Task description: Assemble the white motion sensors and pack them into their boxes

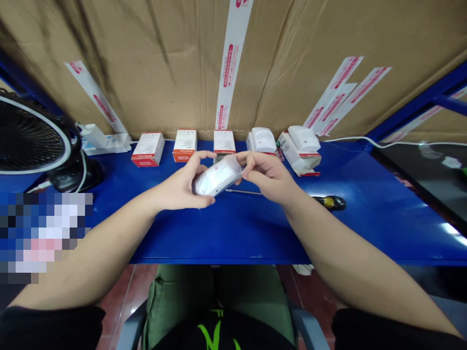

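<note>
A white rounded device in a clear plastic bag (215,179) is held over the blue table. My left hand (186,187) grips it from the left, thumb below and fingers above. The bag's right end is pinched between the thumb and fingers of my right hand (268,175). Beneath my right hand and wrist lies a screwdriver (330,202) with a black and yellow handle; its thin shaft shows to the left. Behind my hands stands a white and red box (224,141), its lower part partly hidden by the hands and bag.
Two more boxes (148,148) (185,145) stand at the back left. At the back right, white devices (263,140) (304,138) rest on opened boxes. A black fan (29,136) and a power strip (109,143) are left; a dark panel (419,165) lies right. Taped cardboard (175,63) rises behind.
</note>
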A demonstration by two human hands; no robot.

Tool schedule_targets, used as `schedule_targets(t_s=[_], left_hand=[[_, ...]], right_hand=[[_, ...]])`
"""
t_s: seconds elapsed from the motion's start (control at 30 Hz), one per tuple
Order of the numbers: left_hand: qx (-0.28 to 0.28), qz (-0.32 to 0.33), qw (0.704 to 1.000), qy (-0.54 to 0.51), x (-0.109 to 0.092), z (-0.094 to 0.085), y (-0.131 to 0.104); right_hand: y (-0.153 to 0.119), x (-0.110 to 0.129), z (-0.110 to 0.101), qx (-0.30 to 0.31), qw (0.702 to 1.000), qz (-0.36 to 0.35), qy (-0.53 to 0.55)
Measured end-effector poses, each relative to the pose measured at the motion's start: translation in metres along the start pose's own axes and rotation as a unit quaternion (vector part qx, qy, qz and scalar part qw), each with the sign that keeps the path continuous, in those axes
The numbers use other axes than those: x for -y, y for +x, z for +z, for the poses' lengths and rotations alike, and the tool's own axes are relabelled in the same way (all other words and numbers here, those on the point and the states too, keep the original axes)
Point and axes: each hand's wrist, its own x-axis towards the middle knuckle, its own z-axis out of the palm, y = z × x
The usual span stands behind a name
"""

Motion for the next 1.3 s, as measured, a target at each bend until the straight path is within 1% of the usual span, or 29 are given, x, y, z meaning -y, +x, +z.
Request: schedule_targets(t_s=[0.1,0.23,0.33,0.47,0.57,0.67,0.73,0.8,0.9,0.97,1.03,1.1,1.17,1.23,1.3], left_hand=[[-0.054,0.039,0.997,0.047,0.002,0.001,0.003],[-0.106,0.07,0.983,0.134,0.005,0.004,0.003],[-0.107,0.07,0.975,0.181,0.009,0.004,0.004],[-0.094,0.046,0.976,0.188,0.015,0.003,0.004],[-0.085,0.003,0.989,0.124,0.019,0.001,0.003],[-0.041,-0.054,0.998,0.0,0.02,-0.002,0.004],[-0.032,-0.067,0.995,-0.071,0.018,-0.003,0.005],[-0.052,-0.075,0.987,-0.135,0.014,-0.003,0.006],[-0.082,-0.121,0.963,-0.224,0.005,0.0,0.008],[-0.101,-0.158,0.946,-0.264,0.001,0.002,0.009],[-0.123,-0.173,0.934,-0.286,0.0,0.004,0.01],[-0.137,-0.16,0.932,-0.296,0.001,0.005,0.011],[-0.146,-0.135,0.933,-0.3,0.003,0.007,0.012],[-0.15,-0.114,0.934,-0.305,0.005,0.008,0.013],[-0.153,-0.1,0.932,-0.312,0.005,0.01,0.014]], right_hand=[[0.004,-0.006,-0.005,-0.022,0.999,0.014,0.029],[0.004,-0.008,-0.004,0.009,0.99,0.09,0.104],[0.004,-0.009,0.001,0.015,0.988,0.118,0.1],[0.004,-0.017,0.005,-0.021,0.991,0.116,0.062],[0.005,-0.02,0.003,-0.043,0.994,0.098,0.034],[0.006,-0.018,0.0,-0.064,0.994,0.083,0.027],[0.006,-0.015,0.001,-0.088,0.993,0.079,0.025],[0.006,-0.014,0.003,-0.118,0.99,0.07,0.021],[0.006,-0.014,0.005,-0.152,0.987,0.051,0.003],[0.006,-0.015,0.005,-0.167,0.985,0.041,-0.017],[0.007,-0.016,0.004,-0.174,0.984,0.034,-0.029],[0.008,-0.015,0.002,-0.168,0.985,0.032,-0.02],[0.008,-0.013,0.0,-0.141,0.989,0.044,0.008],[0.008,-0.01,-0.001,-0.081,0.993,0.081,0.042],[0.006,-0.006,0.0,-0.016,0.988,0.13,0.077]])
